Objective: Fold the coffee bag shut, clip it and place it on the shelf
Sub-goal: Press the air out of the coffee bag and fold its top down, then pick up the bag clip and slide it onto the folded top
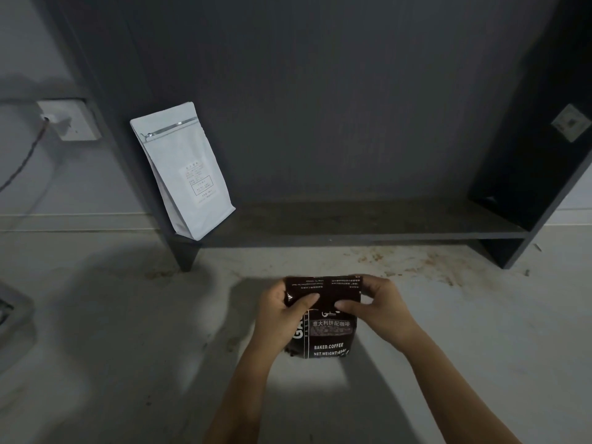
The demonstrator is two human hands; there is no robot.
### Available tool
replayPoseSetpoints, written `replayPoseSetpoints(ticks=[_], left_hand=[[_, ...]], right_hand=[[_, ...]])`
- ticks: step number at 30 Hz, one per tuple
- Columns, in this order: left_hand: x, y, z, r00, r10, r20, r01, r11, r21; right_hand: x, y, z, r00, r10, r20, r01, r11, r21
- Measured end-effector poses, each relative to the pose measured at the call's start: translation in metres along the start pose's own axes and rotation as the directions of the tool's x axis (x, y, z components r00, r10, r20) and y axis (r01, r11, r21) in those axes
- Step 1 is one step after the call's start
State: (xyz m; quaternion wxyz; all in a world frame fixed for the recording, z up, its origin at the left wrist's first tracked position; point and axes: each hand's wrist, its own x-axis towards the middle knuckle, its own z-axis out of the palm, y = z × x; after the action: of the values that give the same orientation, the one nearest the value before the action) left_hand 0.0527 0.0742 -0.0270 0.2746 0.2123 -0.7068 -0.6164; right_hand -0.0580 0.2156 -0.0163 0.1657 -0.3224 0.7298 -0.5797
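A dark brown coffee bag (330,334) with white print stands upright on the pale floor in front of me. Its top is folded over toward me, and the flap shows upside-down text. My left hand (282,312) grips the left side of the fold, thumb pressed on the flap. My right hand (378,309) grips the right side the same way. Beyond the bag stands the dark shelf (368,229), its lowest board just above the floor. No clip shows anywhere in view.
A white coffee bag (184,174) leans at the left end of the shelf board. A wall socket (72,120) with a cable sits at left. Brown crumbs or stains (416,267) speckle the floor before the shelf. A grey object (9,312) pokes in at the left edge.
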Motion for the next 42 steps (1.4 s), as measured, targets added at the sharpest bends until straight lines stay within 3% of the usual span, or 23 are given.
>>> replayPoseSetpoints(ticks=[9,13,17,19,22,26,31,39,42], left_hand=[[0.003,-0.008,-0.002,0.989,-0.1,0.112,0.107,0.993,-0.058],[-0.001,-0.012,0.015,0.995,-0.1,0.023,0.102,0.991,-0.091],[-0.002,-0.016,0.022,0.991,-0.123,-0.049,0.119,0.99,-0.079],[0.001,-0.017,0.021,0.993,-0.112,-0.046,0.11,0.993,-0.052],[0.004,-0.018,0.021,0.994,-0.101,-0.045,0.1,0.994,-0.034],[0.008,-0.02,0.021,0.995,-0.086,-0.049,0.084,0.996,-0.033],[0.012,-0.023,0.02,0.995,-0.093,-0.027,0.092,0.995,-0.038],[0.012,-0.023,0.017,0.996,-0.087,0.003,0.087,0.994,-0.071],[0.009,-0.022,0.015,0.994,-0.105,0.022,0.107,0.989,-0.1]], right_hand=[[0.004,0.017,0.011,0.992,0.065,-0.105,-0.063,0.998,0.022],[0.004,0.016,0.009,0.997,0.021,-0.076,-0.02,1.0,0.02],[-0.005,0.021,-0.002,0.999,-0.002,-0.047,-0.008,0.978,-0.207],[-0.008,0.034,-0.015,0.998,0.033,-0.059,-0.054,0.92,-0.388],[-0.008,0.052,-0.032,0.959,0.231,-0.163,-0.282,0.732,-0.621],[-0.011,0.071,-0.045,0.839,0.499,-0.218,-0.49,0.518,-0.701],[-0.017,0.09,-0.046,0.796,0.541,-0.27,-0.504,0.346,-0.792],[-0.011,0.092,-0.054,0.769,0.619,-0.163,-0.432,0.314,-0.845],[-0.011,0.083,-0.054,0.792,0.59,-0.158,-0.463,0.412,-0.785]])
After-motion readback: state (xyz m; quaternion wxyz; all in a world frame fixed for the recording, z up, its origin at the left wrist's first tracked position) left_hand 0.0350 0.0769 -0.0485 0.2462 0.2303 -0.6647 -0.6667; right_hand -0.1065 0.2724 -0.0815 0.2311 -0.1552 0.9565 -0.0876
